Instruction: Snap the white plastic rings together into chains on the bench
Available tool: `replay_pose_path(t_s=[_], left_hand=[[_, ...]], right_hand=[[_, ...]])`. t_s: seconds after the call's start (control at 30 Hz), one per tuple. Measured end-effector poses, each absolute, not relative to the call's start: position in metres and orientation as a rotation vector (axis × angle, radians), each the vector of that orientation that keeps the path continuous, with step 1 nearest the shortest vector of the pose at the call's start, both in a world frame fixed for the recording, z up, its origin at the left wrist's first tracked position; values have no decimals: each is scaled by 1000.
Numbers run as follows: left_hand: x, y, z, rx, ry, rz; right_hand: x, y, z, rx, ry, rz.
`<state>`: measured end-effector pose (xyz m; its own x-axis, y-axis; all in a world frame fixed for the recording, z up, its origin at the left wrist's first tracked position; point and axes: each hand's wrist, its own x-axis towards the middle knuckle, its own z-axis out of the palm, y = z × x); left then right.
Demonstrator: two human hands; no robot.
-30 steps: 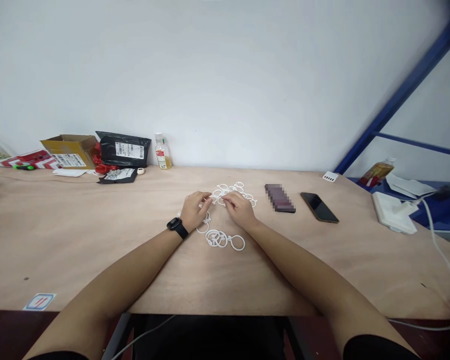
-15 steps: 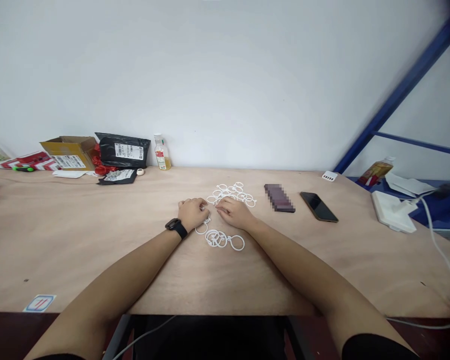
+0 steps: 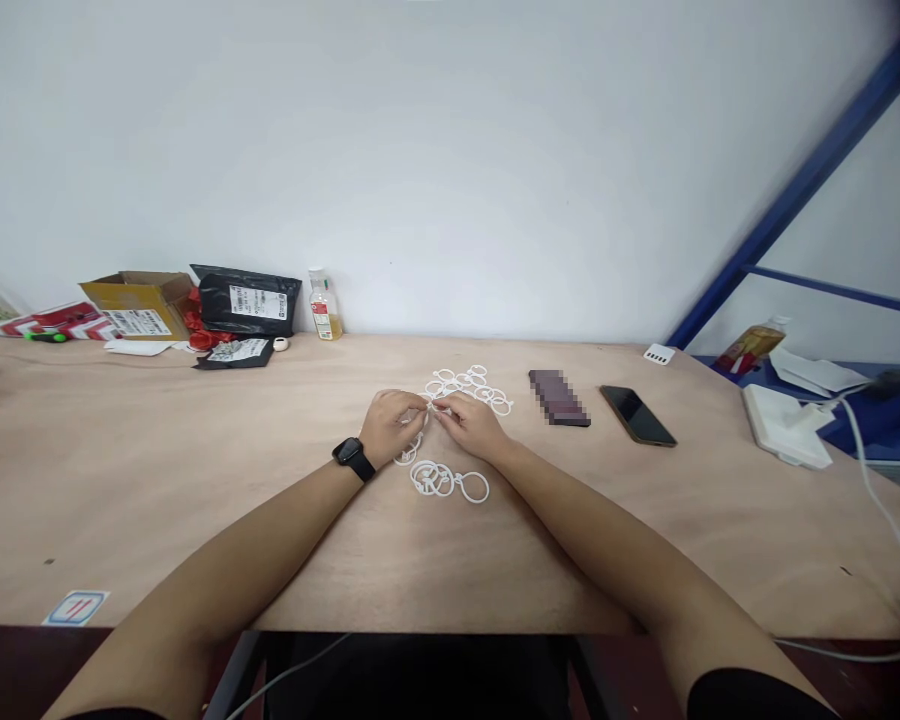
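Over the middle of the table my left hand [image 3: 390, 428], with a black watch on its wrist, is closed in a pinch on a white curtain ring, mostly hidden by the fingers. Facing it, my right hand [image 3: 474, 424] pinches at the same small white piece; the fingertips of both hands nearly meet. Behind the hands lies a loose pile of white curtain rings [image 3: 502, 403]. Closer to me rests a smaller cluster of rings [image 3: 474, 487], some overlapping. Another ring [image 3: 406, 457] shows partly beneath my left hand.
Right of the rings lie a blurred-out dark phone-like slab [image 3: 559, 398] and a phone [image 3: 637, 415]. A white power strip [image 3: 786, 425] with a cable sits farther right. Along the wall at left stand a cardboard box [image 3: 139, 305], a black parcel [image 3: 247, 302] and a bottle [image 3: 325, 305].
My left hand has moved slightly right and turned inward, so its fingertips now come together with those of my right hand. The ring clusters on the table look much the same.
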<state>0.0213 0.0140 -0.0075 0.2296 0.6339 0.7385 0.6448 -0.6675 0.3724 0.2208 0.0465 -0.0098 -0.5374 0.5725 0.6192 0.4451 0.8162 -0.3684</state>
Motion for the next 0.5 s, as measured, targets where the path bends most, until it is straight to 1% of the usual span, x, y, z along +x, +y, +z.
replay_pose_path(t_s=[0.17, 0.37, 0.5], left_hand=[[24, 12, -6, -2510, -1070, -1514], [24, 11, -3, -2445, -1151, -1485], [23, 13, -4, -2466, -1109, -1488]], right_hand=[[218, 44, -11, -660, -2193, 264], [220, 43, -11, -612, -2136, 264], [220, 42, -10, -630, -2124, 257]])
